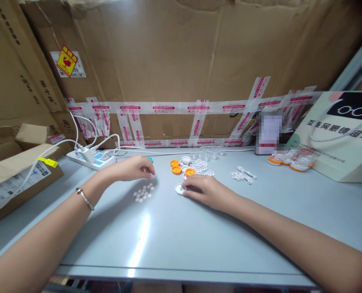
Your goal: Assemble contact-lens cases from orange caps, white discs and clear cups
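Observation:
My left hand [137, 168] hangs over the table with its fingers bent downward and drawn together. Anything between the fingertips is too small to make out. Just below it lies a loose cluster of small white discs [142, 192]. Behind its fingers shows part of a teal piece [150, 159]. On the tabletop, my right hand [207, 190] grips a round white cap [178, 189] at its right edge, thumb on the near side. Beyond that hand are orange caps [176, 170], a white cap [185, 160] and a heap of white perforated pieces [200, 167].
Clear plastic cups [209, 152] line the back. More white pieces [242, 175] lie to the right, near a phone [270, 132] and orange-based clear items [301, 162]. A paper bag [339, 138] stands far right. A power strip [92, 158] and an opened carton [22, 181] occupy the left.

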### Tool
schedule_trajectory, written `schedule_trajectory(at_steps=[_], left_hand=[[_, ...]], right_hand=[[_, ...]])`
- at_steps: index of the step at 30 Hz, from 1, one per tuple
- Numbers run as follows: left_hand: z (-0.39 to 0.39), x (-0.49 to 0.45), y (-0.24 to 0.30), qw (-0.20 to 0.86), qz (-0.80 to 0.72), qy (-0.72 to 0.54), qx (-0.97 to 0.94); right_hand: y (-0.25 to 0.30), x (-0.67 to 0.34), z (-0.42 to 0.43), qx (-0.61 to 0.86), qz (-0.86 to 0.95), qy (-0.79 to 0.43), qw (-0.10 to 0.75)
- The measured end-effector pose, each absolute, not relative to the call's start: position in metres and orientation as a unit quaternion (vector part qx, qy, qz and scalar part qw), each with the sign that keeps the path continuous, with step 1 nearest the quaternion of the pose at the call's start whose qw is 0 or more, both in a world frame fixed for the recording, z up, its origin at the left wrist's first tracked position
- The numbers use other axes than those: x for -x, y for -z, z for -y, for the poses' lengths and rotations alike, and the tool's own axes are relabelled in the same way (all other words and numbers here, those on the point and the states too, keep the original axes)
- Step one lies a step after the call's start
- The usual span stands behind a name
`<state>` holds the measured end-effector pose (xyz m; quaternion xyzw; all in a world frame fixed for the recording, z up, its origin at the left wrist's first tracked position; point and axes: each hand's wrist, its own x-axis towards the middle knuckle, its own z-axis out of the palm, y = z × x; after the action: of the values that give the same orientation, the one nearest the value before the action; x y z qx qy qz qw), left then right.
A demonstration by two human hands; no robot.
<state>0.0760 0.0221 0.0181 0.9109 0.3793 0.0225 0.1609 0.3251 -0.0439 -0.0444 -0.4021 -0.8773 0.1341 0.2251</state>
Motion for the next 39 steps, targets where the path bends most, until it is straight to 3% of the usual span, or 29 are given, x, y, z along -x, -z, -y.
schedule_trajectory(at_steps=[5, 21, 29, 34, 39], left_hand=[[-0.028, -0.061, -0.021, 0.210, -0.418, 0.089, -0.880], [-0.021, -0.077, -0.008, 0.190, -0.391, 0.033, -0.900], [0.004, -0.113, 0.009, 0.040, -0.248, -0.187, -0.950], [0.003, -0.121, 0.029, -0.105, -0.170, -0.183, -0.963], [-0.003, -0.120, 0.039, -0.145, -0.129, -0.171, -0.966]], right_hand=[[0.041, -0.324, 0.045, 0.418, 0.863, -0.165, 0.229], [0.049, -0.322, 0.044, 0.420, 0.845, -0.190, 0.270], [0.053, -0.320, 0.042, 0.411, 0.838, -0.207, 0.294], [0.052, -0.319, 0.043, 0.407, 0.840, -0.210, 0.289], [0.051, -0.319, 0.042, 0.408, 0.841, -0.204, 0.290]])
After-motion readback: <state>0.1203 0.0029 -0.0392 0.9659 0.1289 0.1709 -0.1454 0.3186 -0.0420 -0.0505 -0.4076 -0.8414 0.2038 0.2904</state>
